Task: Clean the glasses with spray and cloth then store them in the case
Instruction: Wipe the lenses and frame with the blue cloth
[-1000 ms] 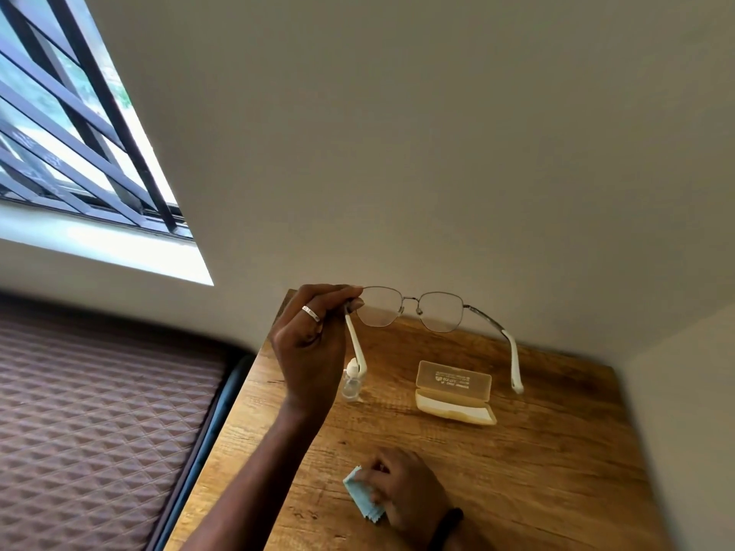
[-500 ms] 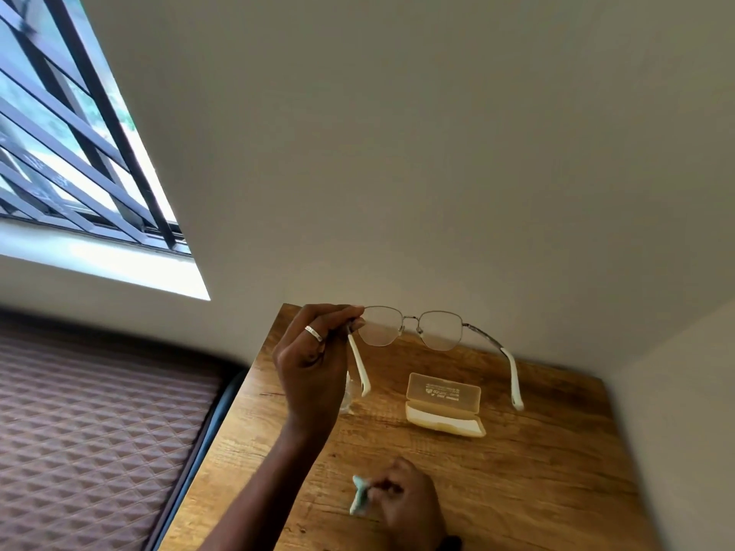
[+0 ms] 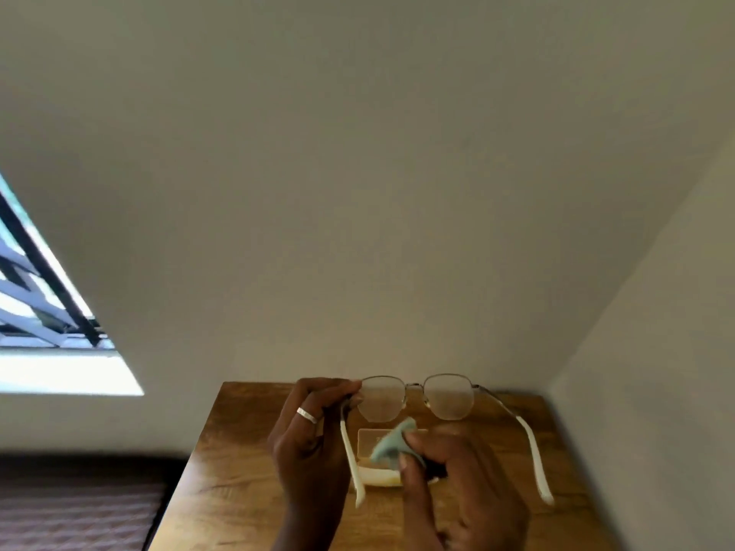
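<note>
The desk [image 3: 238,491] sits in a corner, with a wall [image 3: 358,192] on its far side and another on its right. A window [image 3: 24,312] is off to the left. The glasses [image 3: 415,386] are held above the desk, lenses on the far side and temples pointing near. The left hand [image 3: 310,443] holds their left corner. The right hand [image 3: 457,483] is between the temples, pinching the cloth [image 3: 391,443] just under the left lens. The case [image 3: 368,447] lies on the desk beyond the hands, partly hidden by the cloth and the right hand.
</note>
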A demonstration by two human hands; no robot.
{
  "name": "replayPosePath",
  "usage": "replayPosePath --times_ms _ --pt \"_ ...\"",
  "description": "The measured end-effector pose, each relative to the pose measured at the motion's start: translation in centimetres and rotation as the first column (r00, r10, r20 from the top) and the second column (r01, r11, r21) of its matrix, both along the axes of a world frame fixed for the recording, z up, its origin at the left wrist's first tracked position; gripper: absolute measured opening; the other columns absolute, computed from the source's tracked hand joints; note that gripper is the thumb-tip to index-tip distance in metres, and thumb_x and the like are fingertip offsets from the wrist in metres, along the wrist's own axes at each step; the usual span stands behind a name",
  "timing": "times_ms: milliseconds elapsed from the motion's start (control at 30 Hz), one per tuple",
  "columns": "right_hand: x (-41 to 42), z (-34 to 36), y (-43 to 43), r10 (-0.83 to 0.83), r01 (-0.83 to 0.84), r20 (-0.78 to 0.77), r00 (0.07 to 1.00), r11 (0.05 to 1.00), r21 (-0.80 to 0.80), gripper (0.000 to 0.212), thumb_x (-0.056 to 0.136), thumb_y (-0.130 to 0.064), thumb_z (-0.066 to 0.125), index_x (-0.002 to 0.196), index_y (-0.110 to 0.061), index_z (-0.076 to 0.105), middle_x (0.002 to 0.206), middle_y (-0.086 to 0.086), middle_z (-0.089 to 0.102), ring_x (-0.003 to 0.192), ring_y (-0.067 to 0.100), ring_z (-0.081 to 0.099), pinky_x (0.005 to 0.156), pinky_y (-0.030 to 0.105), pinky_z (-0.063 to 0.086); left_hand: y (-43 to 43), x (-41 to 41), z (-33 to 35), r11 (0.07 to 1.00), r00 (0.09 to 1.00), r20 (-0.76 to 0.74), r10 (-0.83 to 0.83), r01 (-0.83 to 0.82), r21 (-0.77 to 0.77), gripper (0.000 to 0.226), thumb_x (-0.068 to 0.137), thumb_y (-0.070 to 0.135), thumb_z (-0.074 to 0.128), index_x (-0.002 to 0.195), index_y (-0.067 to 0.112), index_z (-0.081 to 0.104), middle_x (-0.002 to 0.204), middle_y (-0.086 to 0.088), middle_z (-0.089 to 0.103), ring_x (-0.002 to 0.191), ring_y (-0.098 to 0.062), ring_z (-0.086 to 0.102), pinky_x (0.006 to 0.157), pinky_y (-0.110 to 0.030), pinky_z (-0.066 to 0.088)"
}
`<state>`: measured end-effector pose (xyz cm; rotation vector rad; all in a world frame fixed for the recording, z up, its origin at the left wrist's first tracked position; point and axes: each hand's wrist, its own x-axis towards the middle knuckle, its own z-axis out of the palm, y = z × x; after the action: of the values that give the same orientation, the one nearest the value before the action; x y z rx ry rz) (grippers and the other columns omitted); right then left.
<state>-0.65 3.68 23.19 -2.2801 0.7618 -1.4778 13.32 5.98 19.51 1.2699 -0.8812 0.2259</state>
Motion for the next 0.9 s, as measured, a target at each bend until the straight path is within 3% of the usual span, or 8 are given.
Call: replayPosePath --times_ms 67,133,233,467,567,667,800,900 --pt "0.9 0.9 -0.7 -0.05 0.055 0.065 0.997 0.995 -0.079 0.01 0.081 -0.018 0.068 0.081 -0.009 0.073 0.083 -0.003 0.067 0.077 0.002 0.059 0.062 0.015 0.05 -0.5 -0.7 0.0 1.0 0.999 0.043 -0.016 0.017 -0.006 0.005 0.085 0.001 0.071 0.088 -0.001 0.074 0.086 -0.005 0.068 0.08 -0.02 0.069 0.064 -0.028 0.054" --pt "1.4 1.6 -1.8 -0.102 0.114 0.093 0.99 0.985 -0.126 0.012 0.081 -0.017 0.068 0.081 -0.006 0.073 0.084 0.001 0.068 0.079 0.008 0.059 0.062 0.022 0.052 -0.8 -1.4 0.3 1.0 0.996 0.087 -0.017 0.019 -0.017 0.014 0.078 -0.012 0.071 0.089 -0.003 0.074 0.086 -0.007 0.068 0.079 -0.021 0.069 0.061 -0.033 0.055" --pt "1.2 2.2 -3.3 -0.166 0.173 0.053 0.985 0.974 -0.147 0.013 0.082 -0.018 0.067 0.084 -0.007 0.074 0.087 0.002 0.066 0.083 0.011 0.055 0.064 0.026 0.049 -1.2 -2.4 1.1 0.999 0.991 0.136 -0.017 0.023 -0.04 0.015 0.075 -0.014 0.071 0.086 -0.004 0.073 0.084 -0.008 0.068 0.079 -0.018 0.069 0.062 -0.027 0.054" --pt "0.8 2.2 -3.7 -0.211 0.204 -0.034 0.977 0.969 -0.14 0.014 0.081 -0.026 0.067 0.088 -0.017 0.076 0.089 -0.001 0.063 0.086 0.015 0.049 0.066 0.039 0.045 -1.7 -3.0 1.8 0.996 0.994 0.108 -0.006 0.016 -0.089 0.029 0.075 -0.016 0.07 0.087 0.01 0.072 0.084 -0.005 0.066 0.077 -0.022 0.068 0.06 -0.033 0.053" --pt "0.9 2.2 -3.2 -0.178 0.167 -0.069 0.982 0.975 -0.149 0.017 0.083 -0.029 0.064 0.091 -0.02 0.077 0.091 -0.003 0.063 0.088 0.015 0.051 0.071 0.04 0.043 -1.5 -2.9 2.1 0.997 0.995 0.101 -0.009 0.016 -0.073 0.005 0.088 0.002 0.067 0.084 0.001 0.071 0.082 -0.006 0.065 0.074 -0.019 0.066 0.059 -0.032 0.052" --pt "0.5 2.1 -3.2 -0.136 0.119 -0.101 0.986 0.98 -0.161 0.017 0.083 -0.03 0.063 0.092 -0.022 0.076 0.092 -0.005 0.062 0.091 0.015 0.051 0.072 0.043 0.045 -1.3 -3.0 2.5 0.996 0.998 0.06 0.002 0.003 -0.085 0.031 0.091 0.027 0.067 0.083 -0.003 0.071 0.081 -0.006 0.065 0.073 -0.018 0.065 0.058 -0.031 0.052" --pt "-0.3 1.7 -3.3 -0.127 0.091 -0.188 0.974 0.978 -0.188 0.011 0.075 -0.024 0.074 0.086 -0.024 0.074 0.091 -0.007 0.06 0.092 0.014 0.051 0.073 0.046 0.044 -1.1 -2.8 1.8 0.999 0.997 0.072 0.018 -0.014 -0.052 0.004 0.084 -0.001 0.067 0.085 -0.002 0.071 0.083 -0.001 0.063 0.074 -0.019 0.065 0.059 -0.031 0.051" --pt "-0.7 1.7 -3.3 -0.165 0.134 -0.168 0.972 0.975 -0.18 0.011 0.073 -0.02 0.076 0.083 -0.022 0.073 0.088 -0.006 0.058 0.086 0.014 0.05 0.071 0.044 0.045 -1.0 -2.9 1.3 0.999 0.993 0.11 0.031 -0.027 -0.042 0.018 0.075 -0.017 0.067 0.085 -0.002 0.071 0.083 -0.002 0.063 0.075 -0.021 0.065 0.058 -0.034 0.052"
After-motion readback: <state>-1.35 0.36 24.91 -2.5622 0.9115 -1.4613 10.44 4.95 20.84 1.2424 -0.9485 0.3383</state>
